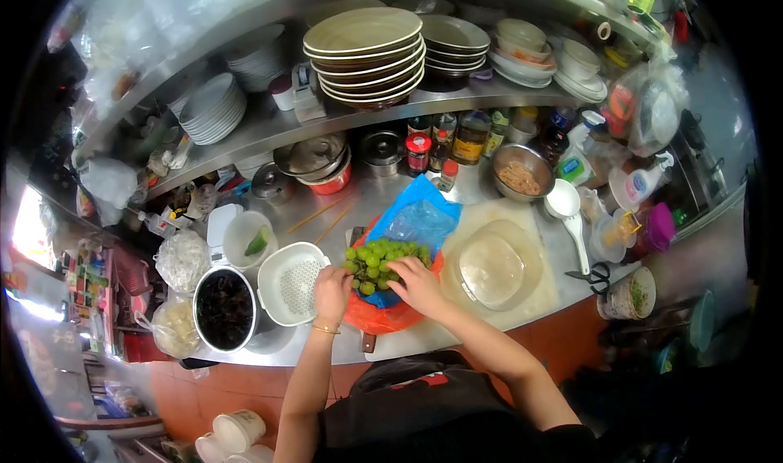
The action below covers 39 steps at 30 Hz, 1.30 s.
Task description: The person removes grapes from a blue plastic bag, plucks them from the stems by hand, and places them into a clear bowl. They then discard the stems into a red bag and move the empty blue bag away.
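Note:
A bunch of green grapes (373,261) lies on a blue plastic bag (422,206), with an orange-red bag (383,319) spread beneath. My right hand (418,287) reaches in from the right, its fingers bent and closed on grapes at the bunch's right side. At the bunch's left edge is my left hand (332,293), fingers bent together; whatever is between the fingertips is hidden. Close beside that hand sits a white strainer basket (292,283) with a perforated bottom. A wooden handle (369,343) sticks out from under the orange-red bag.
Right of the grapes, a clear plastic container (494,269) stands on a pale board (534,287). At left are a pot of dark pieces (224,310) and a white tub (249,240). Black scissors (599,278) lie near the right edge. A shelf with stacked bowls (364,51) overhangs the back.

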Motion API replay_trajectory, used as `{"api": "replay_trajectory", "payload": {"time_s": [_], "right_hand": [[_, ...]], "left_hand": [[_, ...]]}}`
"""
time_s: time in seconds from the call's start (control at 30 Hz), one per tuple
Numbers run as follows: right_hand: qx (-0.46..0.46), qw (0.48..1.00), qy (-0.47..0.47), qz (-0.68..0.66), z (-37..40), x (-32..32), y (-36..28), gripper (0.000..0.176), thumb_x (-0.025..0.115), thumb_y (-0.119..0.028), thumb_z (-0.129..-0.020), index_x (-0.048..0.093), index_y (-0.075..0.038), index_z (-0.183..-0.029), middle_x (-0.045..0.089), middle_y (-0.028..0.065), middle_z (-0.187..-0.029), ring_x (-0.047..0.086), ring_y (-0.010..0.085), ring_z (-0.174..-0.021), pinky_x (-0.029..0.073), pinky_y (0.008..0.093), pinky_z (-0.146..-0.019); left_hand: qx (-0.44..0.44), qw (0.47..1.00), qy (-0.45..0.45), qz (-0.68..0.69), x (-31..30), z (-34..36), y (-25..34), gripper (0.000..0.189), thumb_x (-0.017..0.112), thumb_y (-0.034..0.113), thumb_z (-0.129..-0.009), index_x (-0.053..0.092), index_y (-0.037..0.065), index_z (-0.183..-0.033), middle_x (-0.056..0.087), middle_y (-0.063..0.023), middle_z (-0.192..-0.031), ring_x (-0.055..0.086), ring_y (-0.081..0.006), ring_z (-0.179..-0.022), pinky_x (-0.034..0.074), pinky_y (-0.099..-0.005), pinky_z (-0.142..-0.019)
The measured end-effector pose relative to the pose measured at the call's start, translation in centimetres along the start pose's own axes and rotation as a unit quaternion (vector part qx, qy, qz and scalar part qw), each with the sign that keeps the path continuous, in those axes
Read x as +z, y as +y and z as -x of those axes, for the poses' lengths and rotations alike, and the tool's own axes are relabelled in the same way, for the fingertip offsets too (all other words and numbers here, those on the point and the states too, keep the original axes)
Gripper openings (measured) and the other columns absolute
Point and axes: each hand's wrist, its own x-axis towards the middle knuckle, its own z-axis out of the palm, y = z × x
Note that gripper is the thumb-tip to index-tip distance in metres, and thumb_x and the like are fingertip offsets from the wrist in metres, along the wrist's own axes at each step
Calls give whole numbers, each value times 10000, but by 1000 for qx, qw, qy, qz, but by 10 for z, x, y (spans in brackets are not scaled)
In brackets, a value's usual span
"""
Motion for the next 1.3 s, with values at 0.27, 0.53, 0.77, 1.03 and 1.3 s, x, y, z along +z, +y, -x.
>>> {"api": "replay_trajectory", "payload": {"time_s": [0.27, 0.53, 0.77, 1.03, 1.3], "right_hand": [[-48, 996, -53, 55, -33, 22, 4, 364, 634, -78, -676, 551, -46, -1029, 505, 108, -966, 510, 298, -921, 447, 388, -768], [9, 1000, -24, 9, -5, 7, 4, 318, 660, -120, -679, 547, -33, -963, 513, 122, -913, 527, 300, -884, 446, 369, -744], [203, 976, 37, -67, 15, 13, -1, 233, 663, -172, -737, 579, -18, -891, 585, 105, -777, 584, 234, -655, 467, 323, -599], [284, 921, 136, -231, 34, -31, 20, 197, 632, -129, -771, 594, -29, -937, 610, 47, -788, 554, 104, -653, 456, 238, -583], [192, 961, 140, 141, 80, -86, 77, 207, 615, -68, -703, 582, -32, -904, 566, 129, -831, 557, 263, -751, 468, 352, -671]], "left_hand": [[58, 998, 20, -4, -5, -5, 22, 163, 682, 136, -660, 629, 66, -798, 545, -80, -792, 516, -279, -790, 415, -387, -694], [166, 985, -4, -46, 6, -14, 46, 161, 650, 144, -643, 637, 126, -802, 537, -12, -784, 501, -208, -810, 364, -360, -720], [193, 975, 0, -107, 16, -10, 60, 85, 610, 134, -660, 630, 136, -743, 544, -1, -724, 507, -184, -787, 350, -359, -709], [184, 978, -16, -94, 16, -6, 52, 57, 614, 149, -658, 623, 132, -712, 540, -5, -699, 511, -181, -760, 346, -361, -707], [220, 967, -52, -115, 14, -13, 65, 106, 637, 194, -609, 620, 106, -666, 499, -51, -787, 472, -223, -835, 339, -379, -725]]}}
